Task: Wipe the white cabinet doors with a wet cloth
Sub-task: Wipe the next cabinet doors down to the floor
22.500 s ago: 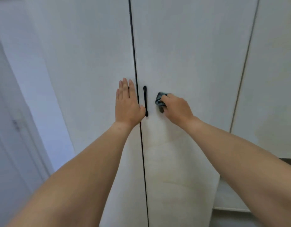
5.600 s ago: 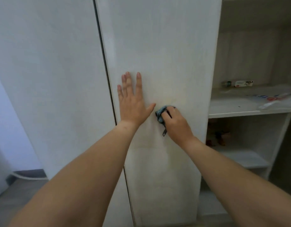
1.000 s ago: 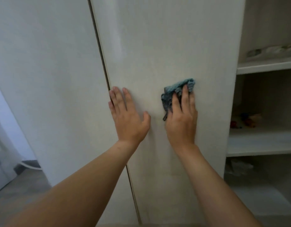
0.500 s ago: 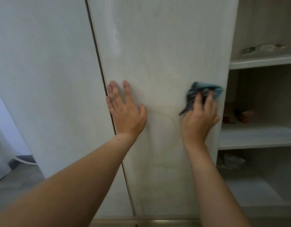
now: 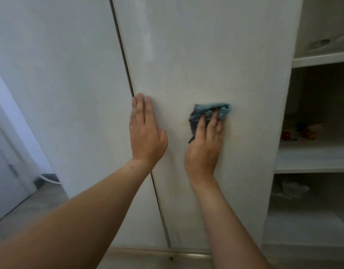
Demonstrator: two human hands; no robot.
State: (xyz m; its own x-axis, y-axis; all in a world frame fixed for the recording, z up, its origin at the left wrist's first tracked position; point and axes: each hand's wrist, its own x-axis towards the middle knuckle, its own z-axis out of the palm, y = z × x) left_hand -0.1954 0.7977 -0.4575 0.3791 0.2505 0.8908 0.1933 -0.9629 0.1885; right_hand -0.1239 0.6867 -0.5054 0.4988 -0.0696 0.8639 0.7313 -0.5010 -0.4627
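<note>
Two white cabinet doors fill the view, the left door [image 5: 66,78] and the right door [image 5: 215,55], split by a dark vertical gap. My left hand [image 5: 146,133] lies flat on the right door just beside that gap, fingers straight and pointing up. My right hand [image 5: 205,144] presses a crumpled blue-grey cloth [image 5: 210,111] against the middle of the right door with straight fingers. Most of the cloth bunches above and to the left of the fingertips.
Open shelves [image 5: 314,160] stand to the right of the door, with small coloured items [image 5: 303,133] on the middle shelf and a crumpled wrapper lower down. A metal floor rail [image 5: 167,254] runs under the doors. Grey floor [image 5: 31,202] and a pale wall are at the left.
My right hand has slid the cloth leftward from the door's right edge toward its middle. The left hand stays flat near the gap, fingers now closer together.
</note>
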